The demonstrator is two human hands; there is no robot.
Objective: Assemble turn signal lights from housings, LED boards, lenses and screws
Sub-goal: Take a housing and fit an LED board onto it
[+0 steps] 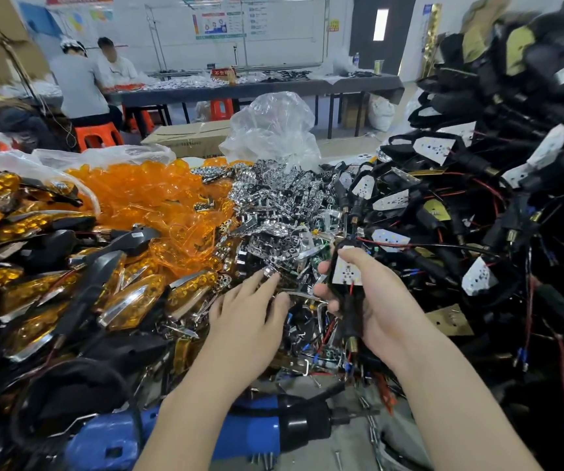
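I count two hands in my view and one part held between them. My right hand (372, 311) grips a single black housing (352, 317). The fingers curl under it and the thumb (355, 258) presses on the one white LED board (347, 275) seated in its face. The housing sits upright in the palm, above the clutter at the middle of the bench.

My left hand (250, 311) is spread, fingers nearly straight. Its fingertips rest on the heap of chrome reflectors (274, 205), and I can't see anything pinched in it.

One blue electric screwdriver (240, 433) lies across the near edge, under my left forearm. A few loose screws (371, 433) lie near its tip.

There are four heaps, each too dense to count. Finished amber lights (19, 266) are on the left and orange lenses (144, 198) behind them. The reflectors are in the centre, and wired housings with boards (477, 198) are stacked high on the right.

Two people sit at the far table (274, 88).
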